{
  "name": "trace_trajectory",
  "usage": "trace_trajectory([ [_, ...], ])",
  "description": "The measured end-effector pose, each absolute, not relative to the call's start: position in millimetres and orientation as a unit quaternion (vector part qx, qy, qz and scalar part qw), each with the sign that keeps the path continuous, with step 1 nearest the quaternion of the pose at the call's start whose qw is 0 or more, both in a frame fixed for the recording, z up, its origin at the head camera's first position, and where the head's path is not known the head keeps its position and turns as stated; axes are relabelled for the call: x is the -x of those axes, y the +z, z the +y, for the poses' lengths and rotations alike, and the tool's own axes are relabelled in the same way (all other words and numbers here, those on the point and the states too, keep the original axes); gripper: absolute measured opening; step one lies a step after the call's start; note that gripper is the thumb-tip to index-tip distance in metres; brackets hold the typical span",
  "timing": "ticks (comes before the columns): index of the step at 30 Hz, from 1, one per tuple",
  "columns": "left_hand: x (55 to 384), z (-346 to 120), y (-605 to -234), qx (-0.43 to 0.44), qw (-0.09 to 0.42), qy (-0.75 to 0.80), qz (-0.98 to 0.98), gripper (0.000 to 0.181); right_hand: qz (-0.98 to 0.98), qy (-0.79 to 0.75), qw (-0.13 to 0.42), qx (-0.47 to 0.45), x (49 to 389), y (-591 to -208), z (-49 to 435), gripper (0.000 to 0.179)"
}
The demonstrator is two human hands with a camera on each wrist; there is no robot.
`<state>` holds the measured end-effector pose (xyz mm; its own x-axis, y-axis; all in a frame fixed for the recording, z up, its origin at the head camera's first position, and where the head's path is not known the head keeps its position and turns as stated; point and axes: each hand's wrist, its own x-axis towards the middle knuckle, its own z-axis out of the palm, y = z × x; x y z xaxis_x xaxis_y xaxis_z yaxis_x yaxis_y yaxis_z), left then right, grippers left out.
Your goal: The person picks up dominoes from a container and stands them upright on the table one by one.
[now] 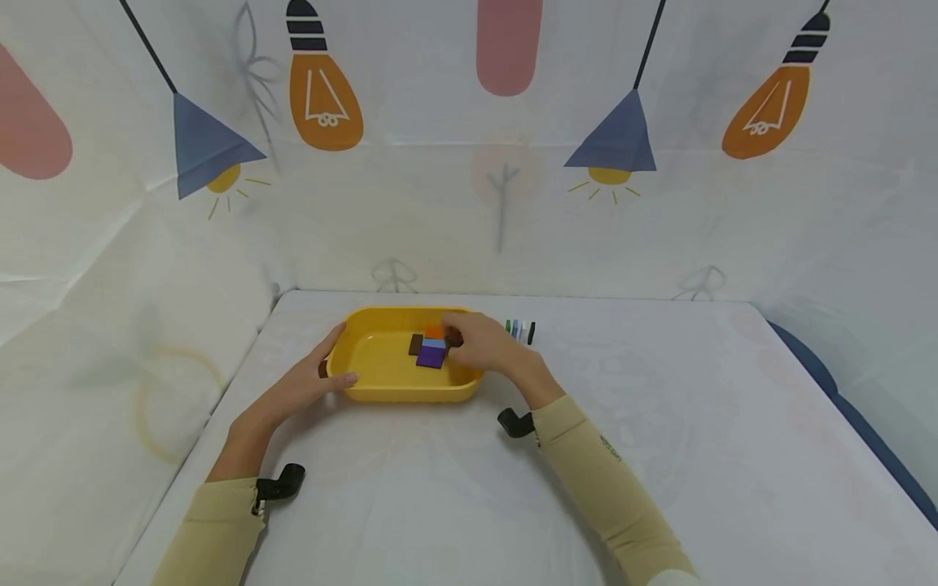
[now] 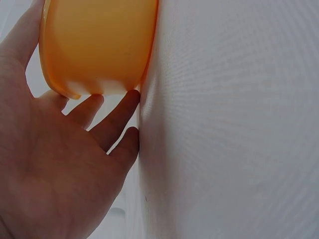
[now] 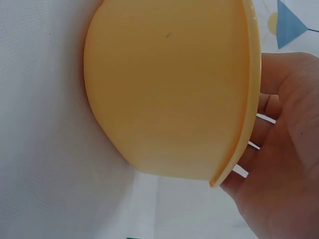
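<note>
Printed sheets (image 1: 410,212) around a table (image 1: 410,488) suggest a booth.

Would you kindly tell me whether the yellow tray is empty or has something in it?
Not empty: the head view shows small coloured pieces inside the yellow tray, including purple, orange and dark brown ones.

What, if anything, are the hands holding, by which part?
Left hand holds the yellow tray by its left end; whether the right hand holds anything is unclear.

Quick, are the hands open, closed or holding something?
Left hand: holding the tray by one end.
Right hand: in the tray; can't tell whether it holds anything.
</note>
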<state>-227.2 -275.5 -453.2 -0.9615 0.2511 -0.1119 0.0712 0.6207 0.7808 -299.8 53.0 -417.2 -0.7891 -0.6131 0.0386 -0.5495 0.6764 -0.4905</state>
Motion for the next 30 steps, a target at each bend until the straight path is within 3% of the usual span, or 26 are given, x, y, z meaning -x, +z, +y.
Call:
trace_trajectory([
  [30,227.4,-275.0,-454.9,-0.090,0.104,0.421,0.897,0.099,0.878,-0.369,0.023,0.305,303.1,-410.4,95.1,0.023],
])
